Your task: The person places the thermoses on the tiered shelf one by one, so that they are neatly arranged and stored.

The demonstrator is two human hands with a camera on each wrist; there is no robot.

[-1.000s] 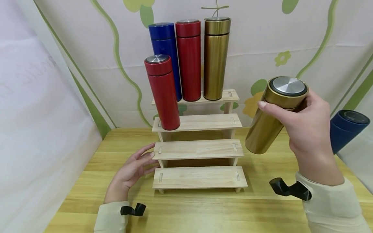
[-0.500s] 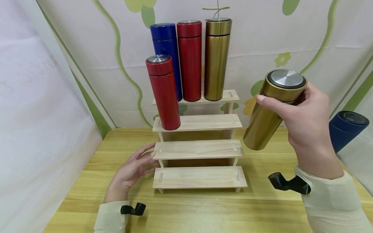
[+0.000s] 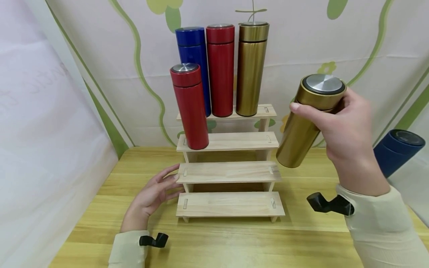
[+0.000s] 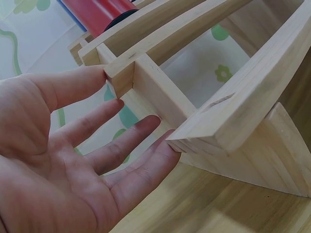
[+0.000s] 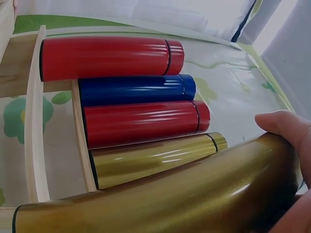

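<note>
My right hand (image 3: 350, 128) grips a gold thermos flask (image 3: 298, 130) near its silver-topped lid. The flask hangs tilted in the air, right of the stepped wooden rack (image 3: 231, 204). At the rack's left side, my left hand (image 3: 154, 195) touches it with loosely extended fingers; in the left wrist view the thumb meets one shelf's end and a fingertip meets a lower shelf corner. Standing on the top shelf are a blue flask (image 3: 191, 52), a red flask (image 3: 220, 74) and a gold flask (image 3: 251, 78). Another red flask (image 3: 191, 111) stands at the left end of the second shelf.
Partly behind my right wrist, a dark blue flask (image 3: 399, 149) leans at the far right. The rack stands on a wood-grain table (image 3: 234, 245). A patterned cloth (image 3: 301, 41) hangs behind it, and a white cloth (image 3: 43, 130) at the left.
My right hand has lifted the gold flask slightly and brought it left, closer to the rack. The left hand has stayed at the rack's side. The view has shifted slightly.
</note>
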